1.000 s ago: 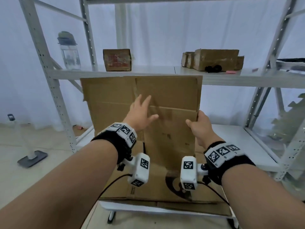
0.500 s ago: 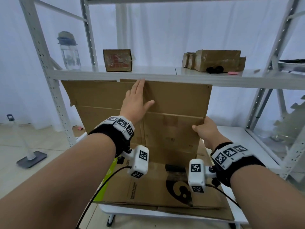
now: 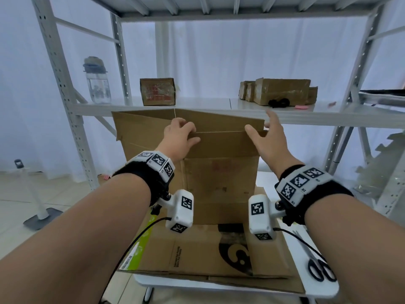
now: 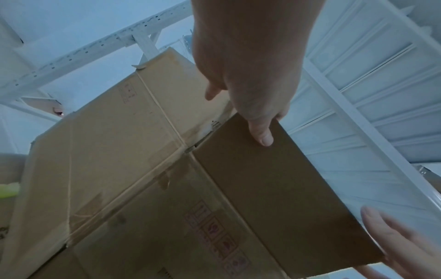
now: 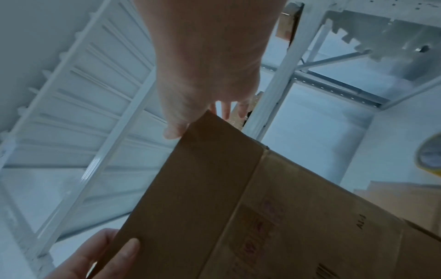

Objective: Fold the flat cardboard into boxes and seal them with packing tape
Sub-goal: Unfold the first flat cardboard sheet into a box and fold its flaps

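Note:
A brown cardboard box [image 3: 219, 178] stands upright and partly opened on a stack of flat cardboard [image 3: 197, 255]. Its near top flap [image 3: 219, 143] tilts toward me. My left hand [image 3: 186, 132] grips that flap's upper edge at its left end, fingers curled over it; in the left wrist view the left hand [image 4: 238, 117] has its thumb on the flap's near face. My right hand [image 3: 262, 126] is at the flap's right corner, thumb on the near face, fingers straight and raised behind. The right wrist view shows the right hand [image 5: 199, 120] with the corner between thumb and fingers.
Black-handled scissors [image 3: 321, 270] lie on the white table [image 3: 317, 290] at right. A tape roll [image 5: 432, 156] shows in the right wrist view. The rack shelf [image 3: 328, 119] just above the box carries small boxes [image 3: 157, 92] and a bottle [image 3: 96, 84].
The flat cardboard has opened out into a box shape. My left hand rose from the panel to the top flap and curled over it. My right hand left the right edge for the flap's corner.

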### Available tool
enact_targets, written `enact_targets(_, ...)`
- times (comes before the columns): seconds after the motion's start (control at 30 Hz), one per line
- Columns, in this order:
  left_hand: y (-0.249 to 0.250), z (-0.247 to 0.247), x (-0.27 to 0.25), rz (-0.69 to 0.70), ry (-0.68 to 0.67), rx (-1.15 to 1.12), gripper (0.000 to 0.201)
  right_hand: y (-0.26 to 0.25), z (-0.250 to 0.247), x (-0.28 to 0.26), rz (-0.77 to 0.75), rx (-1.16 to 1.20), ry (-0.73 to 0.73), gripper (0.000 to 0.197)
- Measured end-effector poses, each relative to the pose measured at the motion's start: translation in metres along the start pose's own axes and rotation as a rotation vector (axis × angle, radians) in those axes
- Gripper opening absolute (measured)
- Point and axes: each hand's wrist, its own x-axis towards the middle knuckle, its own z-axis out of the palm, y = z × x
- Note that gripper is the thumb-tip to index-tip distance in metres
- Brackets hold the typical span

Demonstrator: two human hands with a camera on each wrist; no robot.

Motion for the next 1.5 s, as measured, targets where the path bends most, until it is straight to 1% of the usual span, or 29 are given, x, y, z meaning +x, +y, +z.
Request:
enact_targets(0.03, 0.0, -0.002, -0.003, 0.023, -0.022, -0.001, 0.025, -0.004, 0.0, 0.0, -0.017, -0.053, -0.029, 0.064)
enact_targets(0.1, -0.001, -0.007, -0.011, 0.064, -0.059, -0.006, 0.02, -0.009, 0.001, 0.001, -0.037, -0.18, -0.109, 0.05)
enact_targets(0.17, -0.002, -0.012, -0.02, 0.107, -0.092, 0.001, 0.013, -0.013, 0.0, 0.001, -0.046, -0.256, -0.167, 0.038)
enact_targets(0.23, -0.003, -0.018, -0.028, 0.14, -0.102, 0.017, 0.009, -0.019, -0.002, -0.002, -0.053, -0.31, -0.18, 0.034)
enact_targets(0.3, -0.005, -0.024, -0.036, 0.162, -0.096, 0.014, 0.009, -0.026, -0.007, -0.007, -0.077, -0.393, -0.198, 0.041)
enact_targets(0.37, -0.005, -0.03, -0.042, 0.18, -0.091, -0.012, 0.009, -0.035, -0.012, -0.015, -0.068, -0.44, -0.207, 0.048)
enact_targets(0.53, -0.008, -0.046, -0.055, 0.177, -0.112, -0.123, 0.012, -0.044, -0.022, -0.024, -0.11, -0.412, -0.236, 0.058)
enact_targets(0.6, -0.008, -0.048, -0.057, 0.191, -0.114, -0.155, 0.011, -0.044, -0.022, -0.023, -0.096, -0.372, -0.259, 0.065)
enact_targets(0.67, -0.005, -0.049, -0.059, 0.207, -0.094, -0.182, 0.006, -0.045, -0.02, -0.027, -0.066, -0.39, -0.291, 0.072)
enact_targets(0.73, 0.0, -0.046, -0.059, 0.218, -0.051, -0.197, 0.007, -0.044, -0.017, -0.029, -0.054, -0.447, -0.279, 0.067)
enact_targets(0.8, 0.003, -0.043, -0.058, 0.21, 0.013, -0.186, 0.007, -0.042, -0.014, -0.03, -0.051, -0.476, -0.22, 0.057)
enact_targets(0.9, 0.003, -0.042, -0.056, 0.16, 0.068, -0.147, 0.009, -0.04, -0.011, -0.032, -0.034, -0.535, -0.134, 0.06)
enact_targets(0.97, 0.002, -0.046, -0.052, 0.187, 0.087, -0.063, 0.013, -0.041, -0.01, -0.032, -0.034, -0.564, -0.089, 0.06)
enact_targets(1.0, 0.002, -0.049, -0.05, 0.22, 0.084, -0.001, 0.016, -0.042, -0.009, -0.031, -0.04, -0.582, -0.08, 0.059)
enact_targets(1.07, 0.002, -0.054, -0.044, 0.247, 0.022, 0.086, 0.019, -0.044, -0.009, -0.029, -0.058, -0.613, -0.071, 0.057)
enact_targets(1.13, 0.004, -0.055, -0.043, 0.193, -0.066, 0.092, 0.02, -0.043, -0.008, -0.027, -0.079, -0.636, -0.083, 0.056)
enact_targets(1.17, 0.003, -0.052, -0.044, 0.171, -0.077, 0.085, 0.022, -0.042, -0.008, -0.026, -0.088, -0.651, -0.093, 0.057)
enact_targets(1.23, -0.001, -0.042, -0.048, 0.159, -0.02, 0.071, 0.028, -0.039, -0.007, -0.027, -0.097, -0.665, -0.099, 0.058)
enact_targets(1.3, -0.004, -0.031, -0.053, 0.142, 0.089, 0.016, 0.034, -0.036, -0.007, -0.03, -0.112, -0.643, -0.09, 0.058)
enact_targets(1.37, -0.004, -0.022, -0.055, 0.111, 0.179, -0.07, 0.036, -0.03, -0.006, -0.035, -0.101, -0.561, -0.106, 0.058)
enact_targets(1.43, -0.003, -0.019, -0.057, 0.092, 0.223, -0.144, 0.037, -0.022, -0.007, -0.041, -0.06, -0.44, -0.138, 0.061)
enact_targets(1.5, -0.003, -0.017, -0.058, 0.07, 0.257, -0.191, 0.04, -0.016, -0.008, -0.047, -0.041, -0.386, -0.119, 0.062)
